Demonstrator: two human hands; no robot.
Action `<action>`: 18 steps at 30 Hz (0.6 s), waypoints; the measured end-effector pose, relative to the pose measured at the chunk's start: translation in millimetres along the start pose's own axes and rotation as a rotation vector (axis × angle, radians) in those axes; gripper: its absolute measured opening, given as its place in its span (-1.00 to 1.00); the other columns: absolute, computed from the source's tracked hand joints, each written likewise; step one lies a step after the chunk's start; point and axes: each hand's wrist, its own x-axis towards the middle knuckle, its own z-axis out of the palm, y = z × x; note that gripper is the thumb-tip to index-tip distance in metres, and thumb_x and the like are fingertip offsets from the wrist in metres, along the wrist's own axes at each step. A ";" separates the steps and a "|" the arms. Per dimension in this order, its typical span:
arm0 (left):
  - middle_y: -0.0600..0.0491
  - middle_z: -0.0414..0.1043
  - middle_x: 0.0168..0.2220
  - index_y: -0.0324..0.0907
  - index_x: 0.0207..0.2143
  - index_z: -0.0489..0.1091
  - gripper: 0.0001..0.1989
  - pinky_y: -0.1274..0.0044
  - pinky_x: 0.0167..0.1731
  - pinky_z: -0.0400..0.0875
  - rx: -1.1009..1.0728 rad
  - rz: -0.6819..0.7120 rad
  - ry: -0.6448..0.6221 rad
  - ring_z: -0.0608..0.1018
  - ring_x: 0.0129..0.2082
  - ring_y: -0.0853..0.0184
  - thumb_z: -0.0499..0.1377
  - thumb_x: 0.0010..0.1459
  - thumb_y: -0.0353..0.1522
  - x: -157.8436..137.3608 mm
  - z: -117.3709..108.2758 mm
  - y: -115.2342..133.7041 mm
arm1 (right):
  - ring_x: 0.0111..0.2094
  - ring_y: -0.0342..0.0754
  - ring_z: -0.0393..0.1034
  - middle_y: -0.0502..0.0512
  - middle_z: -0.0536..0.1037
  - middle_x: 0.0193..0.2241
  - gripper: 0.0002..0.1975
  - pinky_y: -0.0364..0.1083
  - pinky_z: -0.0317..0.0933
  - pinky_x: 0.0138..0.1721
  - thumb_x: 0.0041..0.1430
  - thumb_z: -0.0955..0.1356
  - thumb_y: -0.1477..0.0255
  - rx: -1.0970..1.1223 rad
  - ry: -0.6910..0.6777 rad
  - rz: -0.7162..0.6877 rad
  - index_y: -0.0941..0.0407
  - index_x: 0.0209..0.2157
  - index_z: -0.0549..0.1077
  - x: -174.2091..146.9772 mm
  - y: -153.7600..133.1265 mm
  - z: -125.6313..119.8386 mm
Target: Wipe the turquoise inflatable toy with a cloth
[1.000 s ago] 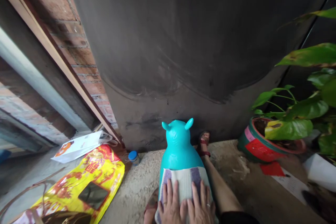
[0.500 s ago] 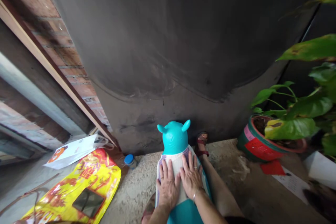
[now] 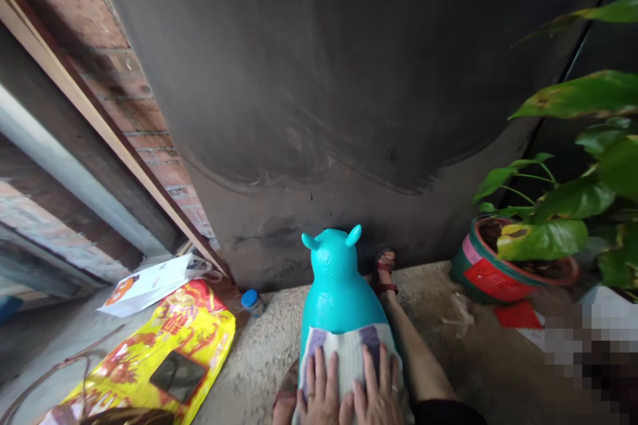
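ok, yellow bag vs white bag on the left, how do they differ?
Colour: the yellow bag is bright yellow with dense red print; the white bag is plain white with one small orange figure. Place: the yellow bag lies nearer the camera, the white bag behind it, closer to the brick wall. Detail: the yellow bag shows a dark panel; the white bag shows none. Both lie flat on the floor, left of the teal toy.

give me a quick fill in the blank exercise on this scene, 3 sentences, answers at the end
1. Both hands, the left hand and the right hand, press flat on a striped ____ laid over the turquoise toy animal.
2. The small jar beside the yellow bag has a ____ lid.
3. The red and green pot holds a leafy ____.

Answers: cloth; blue; plant
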 end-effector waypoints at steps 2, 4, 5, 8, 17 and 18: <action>-0.03 -0.05 0.34 0.06 0.25 -0.04 -0.44 0.12 0.10 0.32 -0.008 0.031 0.024 0.12 0.33 0.08 -0.03 0.21 -0.16 13.1 -11.9 8.1 | 0.33 0.29 -0.16 0.16 -0.05 0.34 -0.47 0.34 0.16 0.13 0.31 0.12 0.26 0.045 -0.060 -0.015 -0.02 0.29 0.07 26.7 2.5 -8.9; -0.05 -0.13 0.37 0.04 0.27 -0.12 -0.44 0.07 0.15 0.25 -0.029 0.040 0.023 0.05 0.35 0.08 -0.07 0.25 -0.16 30.8 -27.0 19.8 | 0.36 0.20 -0.31 0.09 -0.21 0.37 -0.46 0.32 0.09 0.19 0.35 0.07 0.24 0.112 -0.111 -0.063 -0.05 0.32 -0.06 58.6 4.5 -18.1; -0.07 -0.17 0.38 0.03 0.28 -0.16 -0.44 0.03 0.17 0.20 -0.039 0.032 0.019 0.00 0.37 0.07 -0.09 0.27 -0.16 40.7 -34.1 26.4 | 0.36 0.16 -0.36 0.06 -0.26 0.38 -0.46 0.31 0.05 0.21 0.36 0.04 0.23 0.147 -0.133 -0.083 -0.06 0.33 -0.11 75.1 5.2 -21.9; -0.10 -0.27 0.40 0.01 0.29 -0.24 -0.42 -0.03 0.21 0.08 -0.071 0.009 0.007 -0.12 0.38 0.02 -0.11 0.28 -0.16 69.0 -49.9 44.4 | 0.37 0.10 -0.42 -0.01 -0.33 0.38 -0.47 0.29 -0.02 0.25 0.38 -0.02 0.21 0.214 -0.192 -0.092 -0.08 0.34 -0.20 120.1 5.1 -29.2; -0.05 -0.34 0.40 0.04 0.29 -0.24 -0.39 -0.04 0.24 0.00 -0.146 0.055 -0.079 -0.17 0.39 0.05 -0.07 0.26 -0.15 67.9 -67.2 39.1 | 0.33 0.19 -0.12 0.18 -0.14 0.37 -0.43 0.19 0.15 0.16 0.37 0.05 0.21 0.165 -0.180 0.022 0.05 0.34 -0.15 96.6 -2.1 -38.8; -0.03 -0.30 0.39 0.06 0.29 -0.22 -0.39 -0.03 0.24 0.01 -0.141 0.082 -0.077 -0.14 0.39 0.05 -0.06 0.25 -0.15 57.4 -63.0 34.5 | 0.32 0.22 -0.08 0.22 -0.12 0.36 -0.41 0.18 0.17 0.14 0.36 0.07 0.21 0.148 -0.171 0.034 0.08 0.34 -0.12 77.3 0.1 -33.5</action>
